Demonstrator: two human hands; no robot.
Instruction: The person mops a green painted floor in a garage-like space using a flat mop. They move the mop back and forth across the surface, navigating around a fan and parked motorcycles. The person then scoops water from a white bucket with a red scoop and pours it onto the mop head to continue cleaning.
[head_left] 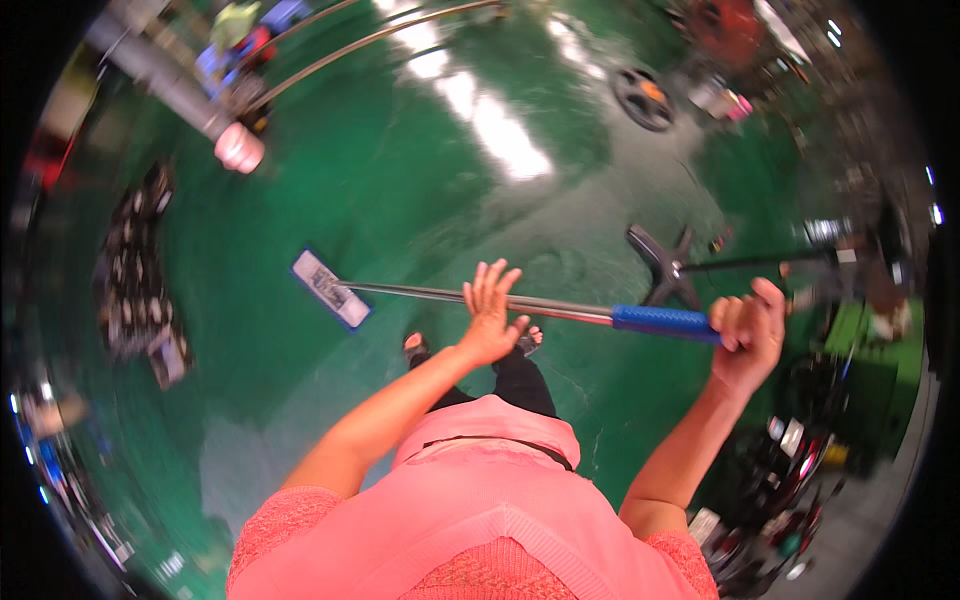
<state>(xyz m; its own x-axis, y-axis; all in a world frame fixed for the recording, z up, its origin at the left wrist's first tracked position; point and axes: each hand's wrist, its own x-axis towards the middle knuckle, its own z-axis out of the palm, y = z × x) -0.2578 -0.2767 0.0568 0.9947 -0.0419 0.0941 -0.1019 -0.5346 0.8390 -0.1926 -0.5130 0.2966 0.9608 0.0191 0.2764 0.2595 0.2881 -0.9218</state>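
Observation:
A flat mop lies slantwise across the middle of the view. Its head (333,289), a pale rectangle with a blue rim, rests on the green floor to the left. From it a silver pole (560,307) runs right to a blue grip (660,322). My right hand (748,335) is closed around the end of that grip. Partway down the pole is my left hand (487,315), laid across it with fingers stretched out and thumb apart. The left palm hides part of the pole.
A dark star-shaped stand base (665,268) stands just beyond the blue grip. Farther off is a black wheel-like disc (643,99). A grey tube with a pink end (239,149) reaches in at upper left. Dark stacked items (135,275) line the left; green machinery (875,360) is right.

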